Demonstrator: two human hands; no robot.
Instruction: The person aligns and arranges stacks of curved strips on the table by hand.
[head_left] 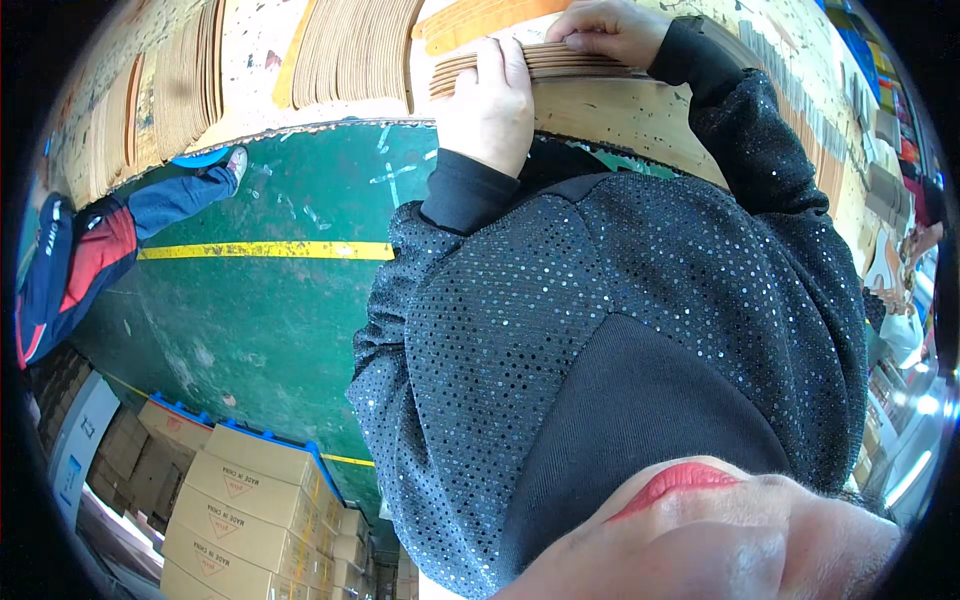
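A stack of thin brown cardboard pieces (575, 64) stands near the front edge of the worktable, its layered edges toward me. My left hand (487, 112) closes over the left end of this stack, with the fingers bent across its top. At the right part, my right hand (615, 32) curls its fingers and thumb on the far upper side of the same stack. Just beyond lie orange-brown flat pieces (485, 24). Left of my left hand a wide row of brown cardboard pieces (352, 55) leans close together. The undersides of my fingers are hidden.
More cardboard rows (188, 75) fill the left of the worktable (640, 112). Grey-edged pieces (780, 75) line its right side. A person in dark blue and red (95, 255) is at the left. Stacked cartons (245, 500) stand on the green floor (270, 330) behind me.
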